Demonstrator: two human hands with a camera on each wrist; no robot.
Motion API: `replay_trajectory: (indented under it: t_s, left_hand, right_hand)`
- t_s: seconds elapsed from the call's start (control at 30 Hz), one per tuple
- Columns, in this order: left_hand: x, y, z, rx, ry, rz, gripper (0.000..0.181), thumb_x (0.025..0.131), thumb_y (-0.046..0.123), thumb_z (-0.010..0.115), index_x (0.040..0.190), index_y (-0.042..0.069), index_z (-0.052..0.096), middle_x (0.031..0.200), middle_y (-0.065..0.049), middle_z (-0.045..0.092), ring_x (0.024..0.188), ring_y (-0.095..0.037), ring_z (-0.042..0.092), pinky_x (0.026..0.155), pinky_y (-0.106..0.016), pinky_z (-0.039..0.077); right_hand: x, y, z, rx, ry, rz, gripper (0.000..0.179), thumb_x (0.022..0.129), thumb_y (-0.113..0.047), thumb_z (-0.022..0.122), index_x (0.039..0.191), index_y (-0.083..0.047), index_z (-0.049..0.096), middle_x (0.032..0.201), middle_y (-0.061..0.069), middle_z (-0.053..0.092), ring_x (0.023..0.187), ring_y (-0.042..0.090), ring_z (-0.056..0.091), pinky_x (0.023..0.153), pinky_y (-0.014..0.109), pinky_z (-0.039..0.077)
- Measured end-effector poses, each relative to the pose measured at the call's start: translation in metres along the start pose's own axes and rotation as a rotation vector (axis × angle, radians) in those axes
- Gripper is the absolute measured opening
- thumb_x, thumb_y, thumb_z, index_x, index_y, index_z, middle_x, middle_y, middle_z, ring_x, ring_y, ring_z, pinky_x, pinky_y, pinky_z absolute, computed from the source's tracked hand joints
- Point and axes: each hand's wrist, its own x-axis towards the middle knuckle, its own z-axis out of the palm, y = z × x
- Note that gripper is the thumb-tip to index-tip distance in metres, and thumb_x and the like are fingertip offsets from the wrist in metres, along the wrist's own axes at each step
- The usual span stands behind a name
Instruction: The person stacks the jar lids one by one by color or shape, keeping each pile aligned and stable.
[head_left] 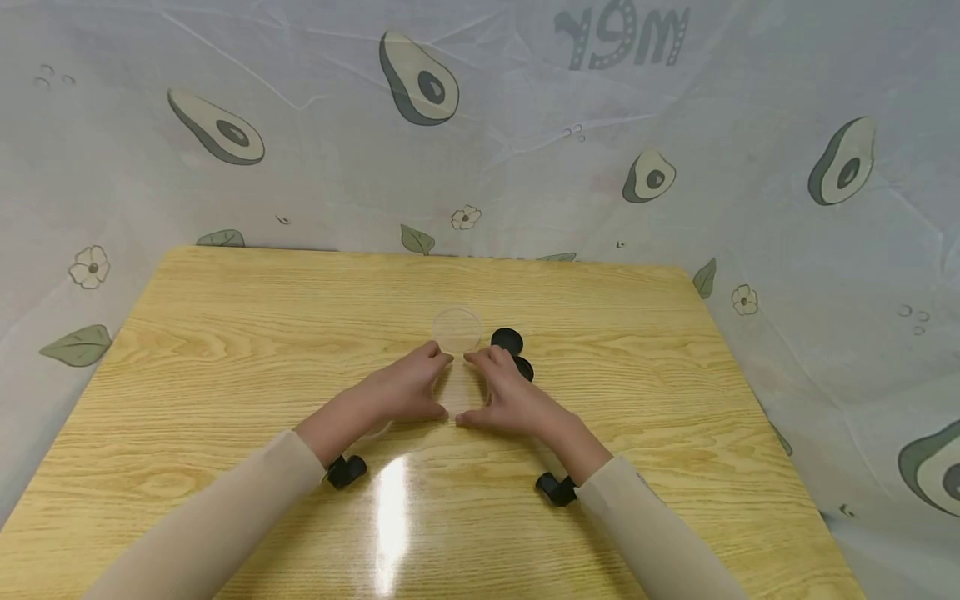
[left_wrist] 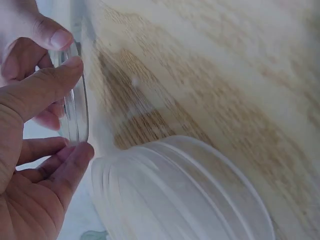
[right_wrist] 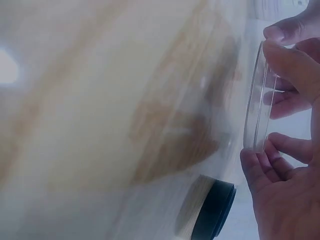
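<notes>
A clear petri dish (right_wrist: 254,100) is held on edge between both hands, seen nearly side-on in the wrist views. My left hand (head_left: 408,385) pinches its left side, thumb at one edge and fingertips at the opposite edge. On the other side my right hand (head_left: 517,398) grips it the same way, the two thumbs close together. Clear ridged round dishes (left_wrist: 185,185) stand near the left hand in the left wrist view. Beyond the hands, a clear round dish (head_left: 457,329) lies on the table.
Two black round discs, the far disc (head_left: 507,341) and the near disc (head_left: 524,368), sit just beyond the right hand. The wood-grain table (head_left: 247,333) shows a bright glare in front of the hands. An avocado-print cloth (head_left: 517,158) hangs behind and at the sides.
</notes>
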Motion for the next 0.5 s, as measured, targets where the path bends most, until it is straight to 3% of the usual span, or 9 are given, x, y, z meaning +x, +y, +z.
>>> replay_trajectory:
  t_s: [0.17,0.5]
  left_hand:
    - [-0.009,0.004,0.002,-0.003,0.008,0.013,0.083,0.084,0.027,0.09,0.148,-0.006,0.05,0.133,-0.019,0.055,0.111,-0.026,0.062,0.097,-0.04,0.056]
    - [-0.018,0.009,0.009,-0.001,-0.007,0.037,0.075,0.084,0.026,0.09,0.141,-0.005,0.054,0.13,-0.019,0.056,0.112,-0.027,0.061,0.1,-0.043,0.056]
  right_hand:
    - [-0.008,-0.003,0.003,0.025,0.0,-0.019,0.093,0.083,-0.039,0.089,0.157,-0.006,0.044,0.14,0.011,0.047,0.129,0.025,0.043,0.105,0.044,0.048]
    - [-0.017,-0.003,0.013,0.006,-0.006,-0.043,0.088,0.084,-0.041,0.088,0.153,-0.005,0.047,0.136,0.01,0.047,0.126,0.023,0.043,0.107,0.043,0.049]
